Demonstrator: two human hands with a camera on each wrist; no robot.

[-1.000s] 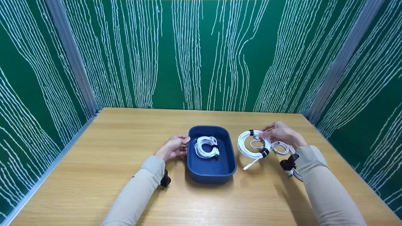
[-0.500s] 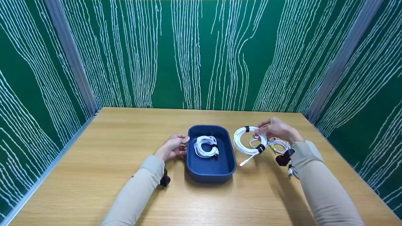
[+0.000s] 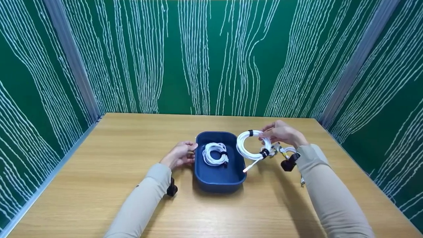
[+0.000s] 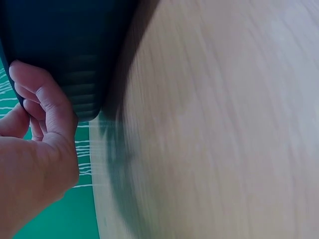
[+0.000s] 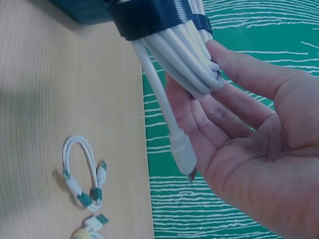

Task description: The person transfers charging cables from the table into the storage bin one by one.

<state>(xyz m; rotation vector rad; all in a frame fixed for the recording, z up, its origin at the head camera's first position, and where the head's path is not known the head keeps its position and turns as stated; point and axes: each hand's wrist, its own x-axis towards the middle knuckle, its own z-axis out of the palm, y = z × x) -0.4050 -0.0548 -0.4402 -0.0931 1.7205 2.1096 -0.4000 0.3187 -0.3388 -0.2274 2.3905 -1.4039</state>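
A dark blue rectangular bin point(image 3: 219, 185) stands on the table, its left rim pinched by my left hand point(image 3: 180, 153) between thumb and fingers. Inside lies a coiled white cable point(image 3: 207, 156) with a black strap. My right hand point(image 3: 281, 134) pinches a larger coiled white cable point(image 3: 241, 145), bound with two black straps, at its right side. This coil hangs upright and overlaps the bin's right rim in the head view. Its short loose end points down with a small metal plug point(image 5: 192, 175) showing in the right wrist view.
Several smaller white cables lie on the wooden table point(image 3: 115, 165) beyond and under my right wrist, partly hidden. One is a small bundled loop point(image 5: 75, 139); another has a yellow tie point(image 5: 80, 233). Green walls with white lines point(image 3: 195, 56) enclose the table's back and sides.
My right hand has carried the large cable coil leftward and slightly up, from beside the bin to its right rim. The left hand stays at the bin's left rim.
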